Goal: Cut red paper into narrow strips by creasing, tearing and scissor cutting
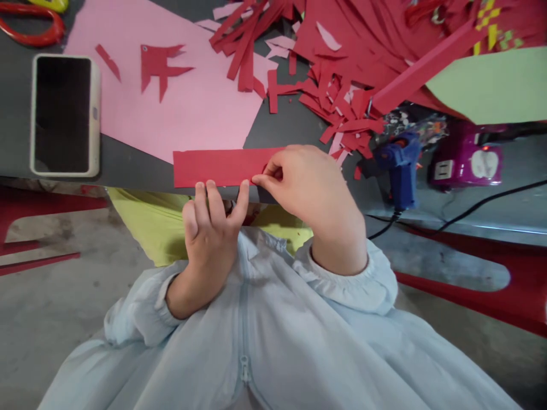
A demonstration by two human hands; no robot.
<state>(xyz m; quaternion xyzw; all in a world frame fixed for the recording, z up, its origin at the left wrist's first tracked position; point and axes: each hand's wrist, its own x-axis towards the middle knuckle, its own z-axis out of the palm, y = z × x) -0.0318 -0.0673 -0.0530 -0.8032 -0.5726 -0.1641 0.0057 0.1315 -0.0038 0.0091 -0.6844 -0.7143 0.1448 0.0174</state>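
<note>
A red paper strip (213,168) lies along the front edge of the dark table. With its fingers spread, my left hand (212,219) rests its fingertips on the strip's near edge. My right hand (311,179) covers the right end of the strip, thumb and index finger pinched at its lower edge. The part of the strip under that hand is hidden. Beyond the strip is a pink paper sheet (123,114), and on it lie a red comb-shaped cutout (149,62) and a small red sliver (108,62).
At the left are a phone (64,114) and red-handled scissors (47,31). Red paper scraps (342,108) are heaped at the back. A blue glue gun (402,171), a purple power socket box (468,159), a black cable (491,199) and green paper (499,85) sit at the right.
</note>
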